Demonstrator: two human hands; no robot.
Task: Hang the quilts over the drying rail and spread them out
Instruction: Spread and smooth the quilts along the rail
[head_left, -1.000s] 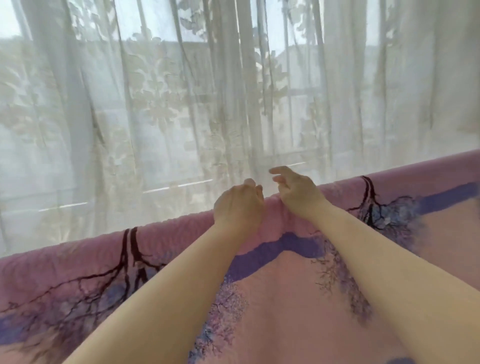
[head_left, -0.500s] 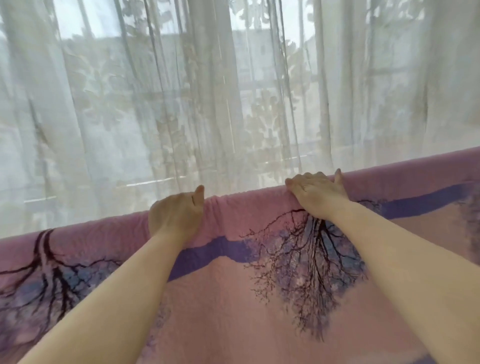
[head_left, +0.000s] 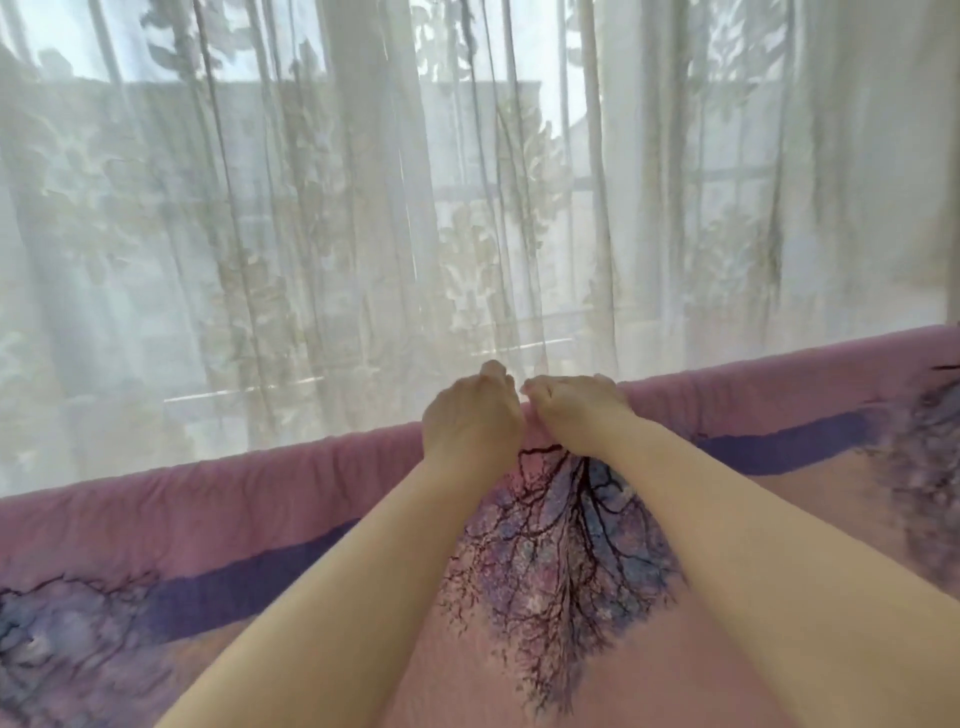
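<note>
Two bare forearms reach forward from the bottom edge, close over the hanging front of the quilt (head_left: 467, 686); its pink face drops toward the viewer, printed with a dark branching tree (head_left: 566, 561) directly under the wrists and crossed by a purple band (head_left: 234, 587) that runs slantwise from lower left to upper right. The quilt is draped over a rail that the fabric hides entirely; its top fold forms a rounded ridge across the whole width. On that ridge, near the middle, the left hand (head_left: 470, 415) and the right hand (head_left: 576, 415) sit side by side, almost touching; the left fingers (head_left: 493, 371) and the right fingers (head_left: 597, 382) curl over the crest toward the far side, apparently gripping the folded edge, though the fingertips are partly out of sight behind it. Just beyond hangs a sheer white curtain (head_left: 311, 234) with a leafy pattern, bright with daylight.
</note>
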